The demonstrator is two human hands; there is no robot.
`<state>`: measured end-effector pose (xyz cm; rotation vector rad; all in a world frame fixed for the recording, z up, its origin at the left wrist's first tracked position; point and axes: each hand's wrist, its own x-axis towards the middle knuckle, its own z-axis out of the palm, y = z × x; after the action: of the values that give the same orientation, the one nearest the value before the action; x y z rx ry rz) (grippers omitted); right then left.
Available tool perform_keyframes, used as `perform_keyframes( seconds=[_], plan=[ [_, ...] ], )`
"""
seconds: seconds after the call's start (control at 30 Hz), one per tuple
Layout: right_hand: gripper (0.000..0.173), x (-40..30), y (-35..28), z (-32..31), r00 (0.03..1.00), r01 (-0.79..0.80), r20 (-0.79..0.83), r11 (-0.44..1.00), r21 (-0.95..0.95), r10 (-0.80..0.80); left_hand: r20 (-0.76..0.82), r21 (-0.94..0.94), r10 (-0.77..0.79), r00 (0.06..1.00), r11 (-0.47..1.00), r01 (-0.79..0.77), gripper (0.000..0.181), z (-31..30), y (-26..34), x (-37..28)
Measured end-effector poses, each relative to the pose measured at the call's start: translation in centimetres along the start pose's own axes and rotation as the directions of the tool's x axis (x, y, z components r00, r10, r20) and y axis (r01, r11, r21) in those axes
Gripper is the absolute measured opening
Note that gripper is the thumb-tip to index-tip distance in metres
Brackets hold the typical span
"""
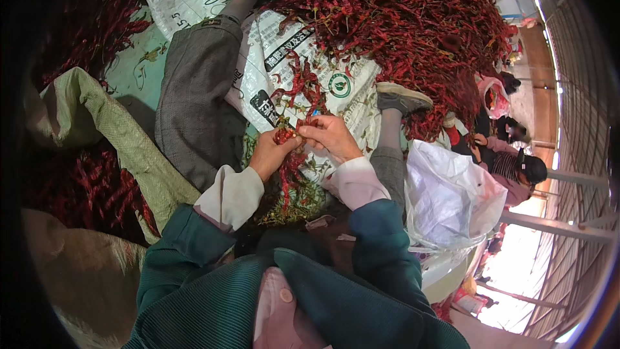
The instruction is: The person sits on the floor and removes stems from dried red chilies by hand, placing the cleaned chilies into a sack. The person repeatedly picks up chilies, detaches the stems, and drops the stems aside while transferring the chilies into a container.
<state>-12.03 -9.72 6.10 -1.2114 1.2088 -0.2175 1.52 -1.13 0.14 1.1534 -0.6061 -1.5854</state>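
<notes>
Between my knees, my left hand (275, 151) is closed around a bunch of dried red chili peppers (286, 174), whose tips hang below the fist. Thumb and fingertips of my right hand (330, 136) pinch the stem end of a chili at the top of that bunch, close against the left thumb. Just beyond the hands, loose red chilies (302, 80) and bits of stem lie on a flattened white woven plastic sack (356, 99) with printing. Green and yellowish stem scraps (290, 206) are heaped under my wrists.
A large mound of red chilies (387, 14) rises past my feet. At left, an open woven sack (131, 155) stands by more chilies (97, 189). A white plastic bag (445, 194) sits against my right leg. Another person (516, 169) in a dark cap sits at right.
</notes>
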Motion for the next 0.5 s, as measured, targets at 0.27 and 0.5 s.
perform_keyframes(
  seconds=[0.27,0.5],
  plan=[
    [0.020,-3.0,1.5,-0.9,0.994,-0.027,0.093,0.965,-0.262,0.053,0.338,0.549,0.421,0.841,0.638,-0.540,0.013,-0.8,-1.1,-0.7],
    [0.017,-10.4,2.6,-2.5,0.912,-0.317,0.279,0.948,0.019,0.300,0.856,0.214,0.430,0.286,0.210,-0.954,0.034,1.3,1.3,-2.6]
  ],
)
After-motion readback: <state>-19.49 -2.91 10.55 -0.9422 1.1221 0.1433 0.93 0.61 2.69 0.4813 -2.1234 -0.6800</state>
